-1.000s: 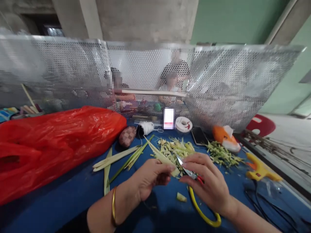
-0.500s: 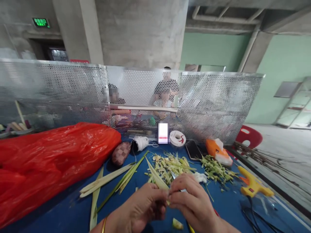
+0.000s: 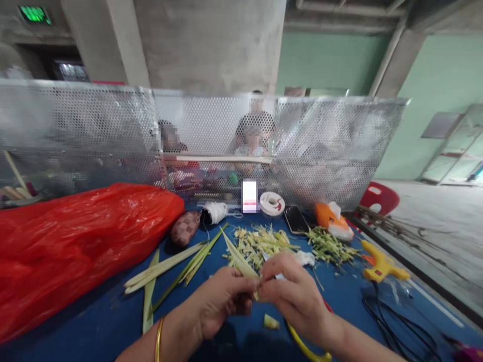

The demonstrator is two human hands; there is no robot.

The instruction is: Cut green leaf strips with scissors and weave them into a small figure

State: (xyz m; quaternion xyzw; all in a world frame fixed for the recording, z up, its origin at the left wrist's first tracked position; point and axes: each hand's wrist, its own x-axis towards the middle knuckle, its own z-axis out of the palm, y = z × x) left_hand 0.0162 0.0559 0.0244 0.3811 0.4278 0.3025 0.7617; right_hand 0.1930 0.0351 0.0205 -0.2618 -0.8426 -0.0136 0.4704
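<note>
A pale green leaf strip [image 3: 238, 255], pointed at its far end, slants up and away from my left hand [image 3: 226, 294]. That hand is closed, pinching the strip near its base between thumb and fingers. My right hand [image 3: 296, 294] is closed beside it, its fingertips at the base of the strip. Scissors seem to be tucked in the right hand: a yellow and red handle [image 3: 307, 347] shows below the palm and a bit of pale blade above the fingers. A short cut stub [image 3: 270, 322] lies on the table between my forearms.
Beyond my hands lie leaf scraps [image 3: 260, 244] and a greener pile [image 3: 328, 244]. Long leaf strips [image 3: 166, 269] and a red plastic bag [image 3: 86, 251] are left. A yellow glue gun [image 3: 383, 266], phone [image 3: 296, 219], tissue pack [image 3: 332, 218], ribbon spool [image 3: 272, 203] and white yarn [image 3: 216, 213] surround.
The view has tilted down and turned slightly right, so the scene appears higher. Both hands keep hold in nearly the same pose. More of the yellow handle shows under the right hand.
</note>
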